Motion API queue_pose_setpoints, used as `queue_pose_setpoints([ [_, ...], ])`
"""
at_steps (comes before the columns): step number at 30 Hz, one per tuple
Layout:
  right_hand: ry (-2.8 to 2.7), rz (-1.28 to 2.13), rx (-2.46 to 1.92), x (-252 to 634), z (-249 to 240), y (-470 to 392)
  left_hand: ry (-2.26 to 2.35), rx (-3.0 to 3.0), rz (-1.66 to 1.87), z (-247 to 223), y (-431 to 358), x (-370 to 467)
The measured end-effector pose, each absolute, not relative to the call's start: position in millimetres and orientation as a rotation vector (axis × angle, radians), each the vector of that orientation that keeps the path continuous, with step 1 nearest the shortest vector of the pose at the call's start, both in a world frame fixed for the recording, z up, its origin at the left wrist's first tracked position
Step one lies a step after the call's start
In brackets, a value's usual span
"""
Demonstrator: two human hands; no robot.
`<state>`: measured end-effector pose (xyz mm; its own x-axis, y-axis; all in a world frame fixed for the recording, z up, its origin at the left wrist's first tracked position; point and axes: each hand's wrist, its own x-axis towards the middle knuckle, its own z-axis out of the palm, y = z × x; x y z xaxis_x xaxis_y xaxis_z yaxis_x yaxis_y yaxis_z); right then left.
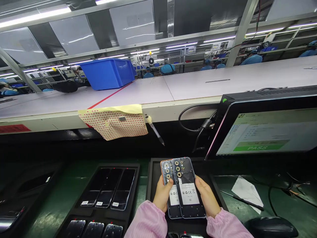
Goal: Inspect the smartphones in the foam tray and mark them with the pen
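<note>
Two phones with their inner backs showing are held side by side and overlapping above a black tray. My left hand grips the left phone, its thumb on the phone's back below the camera rings. My right hand is wrapped round the right edge of the right phone, which lies partly over the left one. Both phones show white battery labels. More phones lie in the tray below the hands, mostly hidden.
Left stands another black tray with several phones. At right are a monitor reading PASS, a black mouse, a white cloth and a thin black tool. A blue bin sits on the shelf; a pen hangs from its edge.
</note>
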<state>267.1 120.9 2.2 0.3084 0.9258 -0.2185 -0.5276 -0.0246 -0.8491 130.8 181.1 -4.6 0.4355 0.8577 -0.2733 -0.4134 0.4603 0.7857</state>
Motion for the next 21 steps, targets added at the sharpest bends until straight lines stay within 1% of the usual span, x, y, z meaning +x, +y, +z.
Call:
queue_pose_setpoints([
  [6, -0.638, 1.065, -1.208, 254, -3, 125, 0.652, 0.706, 0.853, -7, 175, 137],
  [11, -0.687, 0.727, -1.405, 248, -18, 125, 0.728, 0.689, 0.808, -16, 170, 142],
  [15, -0.682, 0.419, -1.521, 249, -21, 120, 0.747, 0.747, 0.804, -8, 170, 138],
  [18, -0.669, 0.314, -1.503, 259, -16, 116, 0.797, 1.012, 0.778, 11, 173, 129],
  [21, -0.630, 0.420, -1.442, 270, -9, 111, 0.908, 1.537, 0.646, 34, 175, 122],
])
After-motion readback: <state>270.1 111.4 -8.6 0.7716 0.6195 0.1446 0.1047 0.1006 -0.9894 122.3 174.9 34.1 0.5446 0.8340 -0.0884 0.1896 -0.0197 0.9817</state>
